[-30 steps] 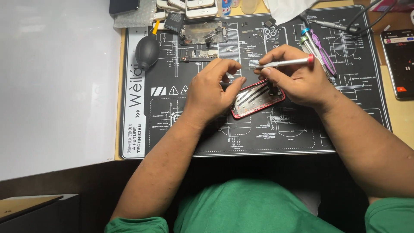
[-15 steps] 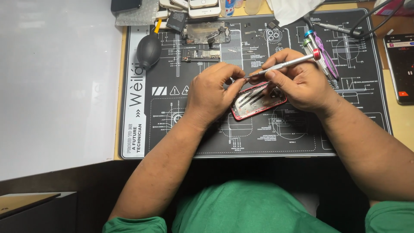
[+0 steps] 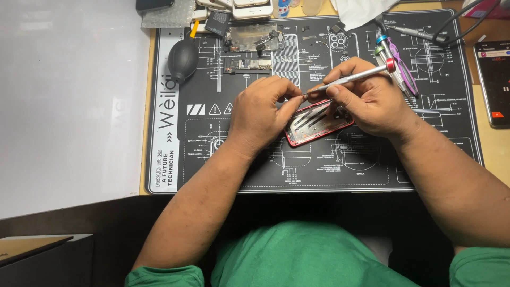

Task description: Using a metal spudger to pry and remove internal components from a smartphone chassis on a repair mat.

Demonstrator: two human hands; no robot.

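Observation:
A red phone housing (image 3: 314,123) lies open on the black repair mat (image 3: 255,165), partly under both hands. My right hand (image 3: 366,98) grips a silver screwdriver with a red cap (image 3: 355,78), its tip pointing left toward my left hand's fingertips. My left hand (image 3: 263,114) has its thumb and fingers pinched together at the screwdriver tip, above the housing's top left corner. Whatever sits between those fingers is too small to make out.
A black rubber air blower (image 3: 183,58) lies at the mat's upper left. Removed phone parts (image 3: 254,38) and a circuit board (image 3: 245,65) sit along the top. More screwdrivers and tweezers (image 3: 396,66) lie at the right. A lit phone (image 3: 493,79) rests far right.
The screwdriver has tilted lower, with its tip now at my left fingertips. Both hands have stayed over the red housing.

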